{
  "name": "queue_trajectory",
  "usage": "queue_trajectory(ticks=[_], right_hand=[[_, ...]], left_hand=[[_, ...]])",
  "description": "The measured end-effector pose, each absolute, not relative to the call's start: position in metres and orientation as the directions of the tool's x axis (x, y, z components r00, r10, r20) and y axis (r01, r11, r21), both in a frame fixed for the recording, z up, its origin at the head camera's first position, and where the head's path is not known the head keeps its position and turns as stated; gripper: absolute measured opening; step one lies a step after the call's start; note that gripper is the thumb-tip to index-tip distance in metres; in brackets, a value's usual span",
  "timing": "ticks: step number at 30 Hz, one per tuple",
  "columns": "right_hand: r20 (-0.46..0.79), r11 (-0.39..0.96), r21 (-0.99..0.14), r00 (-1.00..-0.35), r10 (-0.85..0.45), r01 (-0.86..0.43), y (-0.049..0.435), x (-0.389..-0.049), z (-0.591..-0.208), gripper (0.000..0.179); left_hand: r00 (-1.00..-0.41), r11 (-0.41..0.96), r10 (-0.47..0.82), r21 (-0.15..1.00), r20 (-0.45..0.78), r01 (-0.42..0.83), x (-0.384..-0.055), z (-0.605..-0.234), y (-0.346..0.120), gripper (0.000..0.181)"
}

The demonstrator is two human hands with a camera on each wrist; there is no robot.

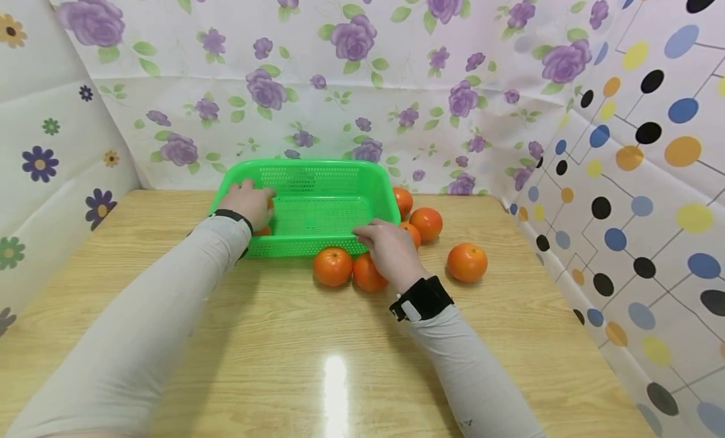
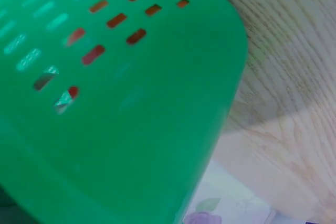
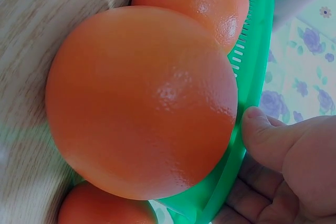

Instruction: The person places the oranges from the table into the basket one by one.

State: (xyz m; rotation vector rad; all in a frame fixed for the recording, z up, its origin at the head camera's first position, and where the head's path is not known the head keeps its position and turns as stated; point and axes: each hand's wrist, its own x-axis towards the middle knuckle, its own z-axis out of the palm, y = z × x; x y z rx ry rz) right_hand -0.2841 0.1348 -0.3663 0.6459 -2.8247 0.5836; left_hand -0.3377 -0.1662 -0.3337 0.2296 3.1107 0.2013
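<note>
A green perforated plastic basket (image 1: 311, 244) stands on the table. Inside its left end, my left hand (image 1: 246, 204) grips an orange (image 1: 264, 231), mostly hidden beneath the palm and fingers. The left wrist view shows the basket's outer wall (image 2: 173, 82), with orange colour showing through the slots. My right hand (image 1: 391, 249) holds the basket's near rim toward the right corner, thumb (image 3: 257, 129) on the edge and fingers on the inner side. Just below that rim sit two oranges, one left of the hand (image 1: 332, 266) and one (image 1: 369, 273) partly covered by it.
Several more oranges lie by the basket's right end, among them one close to the wall (image 1: 403, 201), another (image 1: 426, 224) beside it, and one farther right (image 1: 467, 262). Patterned cloth (image 1: 317, 111) hangs behind and at both sides of the wooden table (image 1: 272, 350).
</note>
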Motion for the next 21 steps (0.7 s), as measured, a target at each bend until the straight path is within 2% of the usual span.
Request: queue_trajectory(ticks=[7, 14, 21], right_hand=[[0.282, 0.824, -0.32, -0.877, -0.389, -0.468, 0.134, -0.284, -0.366, 0.027], [0.299, 0.819, -0.322, -0.872, -0.388, -0.475, 0.134, -0.285, -0.367, 0.026], [0.303, 0.813, -0.329, -0.869, -0.39, -0.48, 0.135, -0.284, -0.369, 0.026]], left_hand=[[-0.984, 0.975, 0.171, 0.133, 0.049, 0.176, -0.329, -0.327, -0.166, 0.052], [-0.958, 0.957, 0.246, 0.12, 0.149, 0.264, -0.308, -0.317, -0.159, 0.054], [-0.945, 0.949, 0.262, 0.127, 0.198, 0.29, -0.291, -0.313, -0.153, 0.053]])
